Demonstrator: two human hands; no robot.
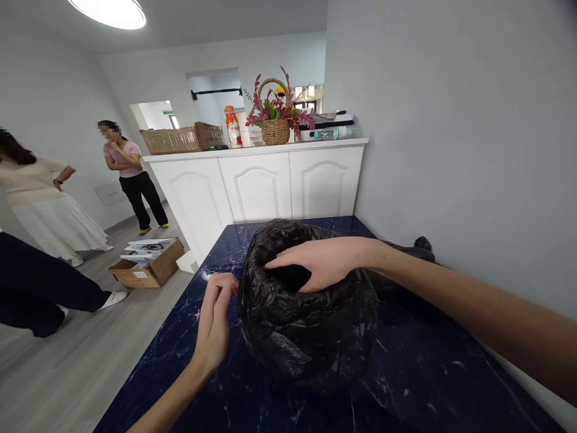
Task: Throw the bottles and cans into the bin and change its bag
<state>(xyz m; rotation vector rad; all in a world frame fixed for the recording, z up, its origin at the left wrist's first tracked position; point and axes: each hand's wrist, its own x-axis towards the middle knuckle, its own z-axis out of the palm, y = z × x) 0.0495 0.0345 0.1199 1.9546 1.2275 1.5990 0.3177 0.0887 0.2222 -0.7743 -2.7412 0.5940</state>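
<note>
A black garbage bag [311, 343] stands upright on the dark blue marble-patterned table [180, 361], its crumpled mouth open and its round shape bulging. Whether a bin stands inside it cannot be seen. My right hand [324, 261] reaches from the right over the rim into the mouth. Its index finger is stretched out, apart from the thumb, and the fingertips on the far side are partly hidden; nothing shows in it. At the bag's left side, my left hand [219, 307] has its fingers bent and closed against the plastic near the rim.
More black plastic [406, 249] lies right of the bag along the wall. Behind the table stands a white cabinet [261, 186] bearing a flower basket [276, 131], an orange-capped bottle [233, 127] and a clear bottle [334, 132]. A cardboard box [155, 267] and several people are at left.
</note>
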